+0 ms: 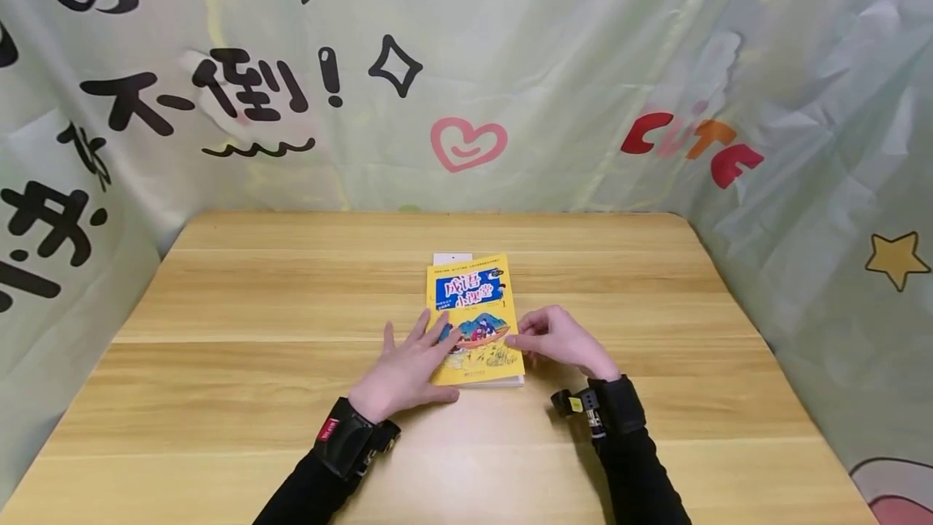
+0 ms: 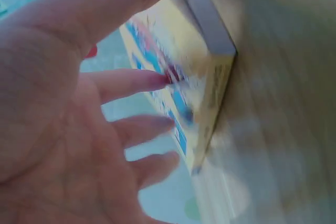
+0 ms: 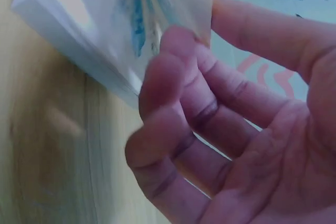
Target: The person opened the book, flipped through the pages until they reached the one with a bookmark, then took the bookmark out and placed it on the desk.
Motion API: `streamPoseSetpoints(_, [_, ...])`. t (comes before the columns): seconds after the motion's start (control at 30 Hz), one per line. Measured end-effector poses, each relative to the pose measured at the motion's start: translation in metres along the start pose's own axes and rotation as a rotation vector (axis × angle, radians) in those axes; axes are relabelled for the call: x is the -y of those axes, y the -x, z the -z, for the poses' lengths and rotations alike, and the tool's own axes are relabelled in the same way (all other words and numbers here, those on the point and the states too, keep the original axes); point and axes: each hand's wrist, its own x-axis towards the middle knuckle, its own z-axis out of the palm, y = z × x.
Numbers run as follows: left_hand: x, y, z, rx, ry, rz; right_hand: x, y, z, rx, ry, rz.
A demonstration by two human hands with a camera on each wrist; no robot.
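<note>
A yellow book (image 1: 481, 359) with a blue title panel lies on the wooden table, its spine on the left. Spread fingers of my left hand (image 1: 404, 371) rest over the left part of the cover; in the left wrist view those fingers (image 2: 131, 82) reach across it. On the opposite side, my right hand (image 1: 564, 339) pinches the cover's right edge between thumb and curled fingers. The right wrist view shows the cover (image 3: 184, 3) raised a little from the white page block (image 3: 68, 40). The inside of the book is mostly hidden.
A white flat piece (image 1: 452, 258) sticks out behind the book's top edge. The wooden table (image 1: 291, 290) meets a printed cloth (image 1: 568, 63) at the back and on both sides. Each wrist wears a black strap with a small camera.
</note>
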Motion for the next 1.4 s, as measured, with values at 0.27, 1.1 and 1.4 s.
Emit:
streamPoseSetpoints(0.27, [-0.016, -0.008, -0.008, -0.185, -0.107, -0.137, -0.002, 0.001, 0.004, 0.096, -0.078, 0.035])
streamPoseSetpoints(1.1, [-0.021, -0.004, 0.021, -0.551, -0.274, -0.348, -0.023, -0.002, -0.001, 0.1, 0.325, 0.271])
streamPoseSetpoints(1.4, [-0.012, 0.012, 0.042, -0.539, -0.447, -0.14, -0.024, 0.0, -0.005, 0.16, 0.353, 0.206])
